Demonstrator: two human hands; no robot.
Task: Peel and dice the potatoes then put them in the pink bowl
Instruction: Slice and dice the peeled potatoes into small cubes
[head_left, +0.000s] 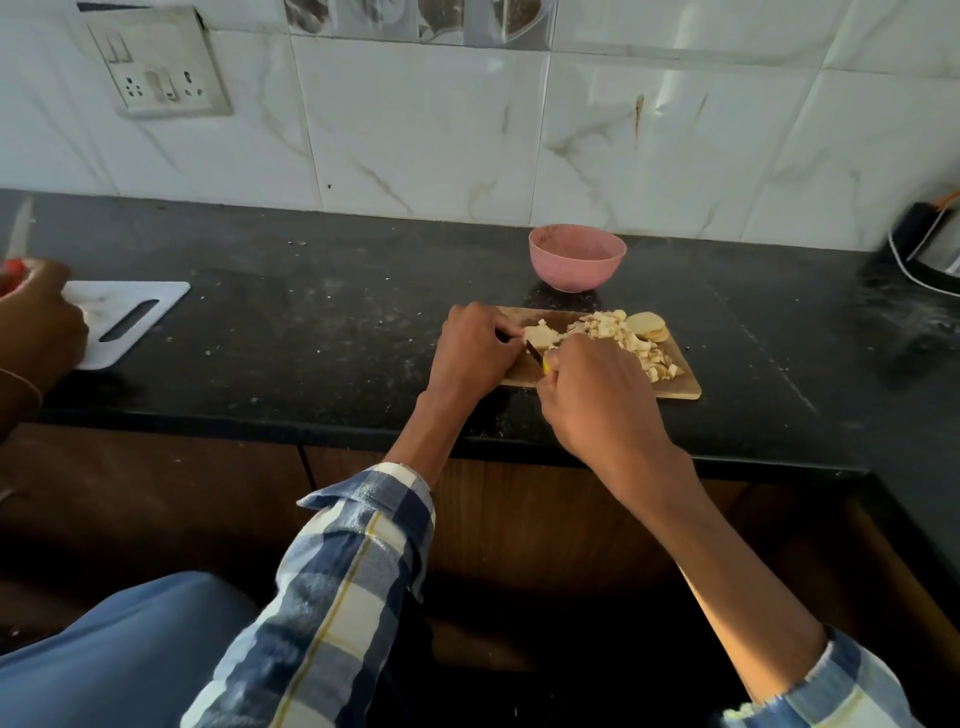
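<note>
Now dicing is in hand: the left hand (475, 349) pins a potato slab (540, 335) on the wooden board (680, 387), fingers curled over it, while the right hand (592, 387) grips what seems a yellow-handled knife (537, 356). Next, steady crosscuts, then moving the diced pile (631, 340) to the pink bowl (576, 257) just behind.

— What sort of place is this?
— A home kitchen: black stone counter (311, 312), marble-look wall tiles (415, 130), a switch-and-socket plate (158, 65).
— Anything more?
— A wooden chopping board (680, 387) with diced potato (623, 332), and wooden cabinet fronts (156, 493) below.
</note>
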